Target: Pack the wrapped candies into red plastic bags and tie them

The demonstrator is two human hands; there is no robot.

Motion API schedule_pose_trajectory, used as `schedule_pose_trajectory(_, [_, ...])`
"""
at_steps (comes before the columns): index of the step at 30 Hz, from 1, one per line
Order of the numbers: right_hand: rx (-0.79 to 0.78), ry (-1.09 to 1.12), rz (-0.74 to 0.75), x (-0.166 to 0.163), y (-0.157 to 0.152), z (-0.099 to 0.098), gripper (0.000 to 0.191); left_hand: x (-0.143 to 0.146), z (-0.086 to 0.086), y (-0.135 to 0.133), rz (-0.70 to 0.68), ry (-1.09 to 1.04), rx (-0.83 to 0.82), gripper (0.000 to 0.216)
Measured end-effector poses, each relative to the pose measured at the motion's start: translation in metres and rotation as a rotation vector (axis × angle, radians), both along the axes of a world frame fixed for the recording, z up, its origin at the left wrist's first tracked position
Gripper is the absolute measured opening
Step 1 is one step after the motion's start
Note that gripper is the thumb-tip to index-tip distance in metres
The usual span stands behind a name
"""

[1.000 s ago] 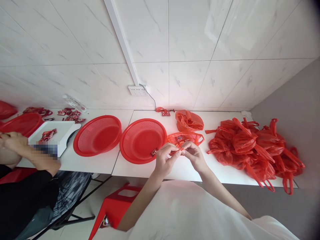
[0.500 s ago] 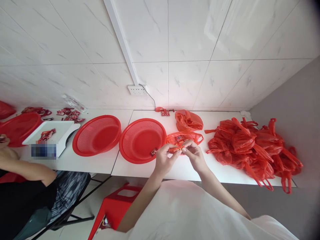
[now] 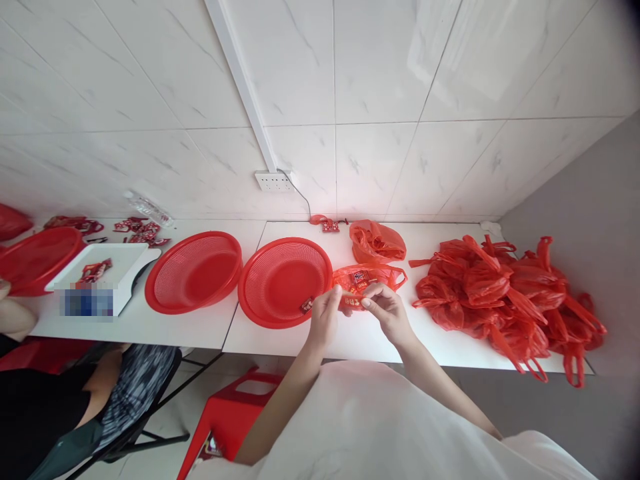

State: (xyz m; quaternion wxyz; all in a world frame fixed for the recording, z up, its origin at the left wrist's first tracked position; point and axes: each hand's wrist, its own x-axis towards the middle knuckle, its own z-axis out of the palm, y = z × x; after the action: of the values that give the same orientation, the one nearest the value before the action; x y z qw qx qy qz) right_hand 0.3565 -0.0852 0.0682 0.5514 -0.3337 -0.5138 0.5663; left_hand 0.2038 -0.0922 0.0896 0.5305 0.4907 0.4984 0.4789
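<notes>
Between my hands is a small red packet with gold lettering (image 3: 352, 302), stretched level. My left hand (image 3: 325, 315) pinches one end of it, and the thumb and fingers of my right hand (image 3: 388, 309) grip the other. Just behind them lies an open red plastic bag (image 3: 397, 277) with several small red packets (image 3: 360, 276) inside, partly hidden by my fingers. To the left of my left hand stands a red mesh basket (image 3: 287, 283) with a dark red packet (image 3: 307, 305) at its right side.
Many filled red bags (image 3: 483, 280) are heaped at the right. Another red bag (image 3: 376, 241) lies behind. Leftward are a second red basket (image 3: 197, 273), a white scale (image 3: 120, 267) and a plastic bottle (image 3: 149, 208). A co-worker (image 3: 45, 400) sits at far left; a red stool (image 3: 225, 413) stands below.
The packet has turned so its lettering faces me more, and my left fingers have shifted on it. The co-worker's arm at the left has drawn back and down.
</notes>
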Motion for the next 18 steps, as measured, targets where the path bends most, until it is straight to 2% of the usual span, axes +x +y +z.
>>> schedule_pose_trajectory(4, [0.223, -0.211, -0.133, 0.008, 0.000, 0.004, 0.006, -0.002, -0.001, 0.003, -0.161, -0.150, -0.222, 0.056])
schedule_pose_trajectory(8, [0.375, -0.375, -0.107, 0.014, 0.001, 0.012, 0.002, -0.005, 0.004, 0.004, -0.218, -0.338, -0.241, 0.035])
schedule_pose_trajectory(10, [0.351, -0.378, -0.065, 0.014, 0.002, 0.013, 0.005, -0.006, 0.007, 0.005, -0.208, -0.333, -0.201, 0.026])
schedule_pose_trajectory(12, [0.250, -0.329, -0.069, 0.013, 0.003, 0.012, 0.015, -0.007, 0.009, 0.006, -0.192, -0.247, -0.140, 0.021])
schedule_pose_trajectory(15, [0.073, -0.272, -0.074, 0.010, 0.005, 0.008, 0.024, -0.007, 0.008, 0.006, -0.197, -0.052, -0.027, 0.018])
schedule_pose_trajectory(18, [0.011, -0.257, 0.014, 0.010, 0.006, 0.005, 0.019, -0.005, 0.005, 0.003, -0.192, 0.189, 0.082, 0.018])
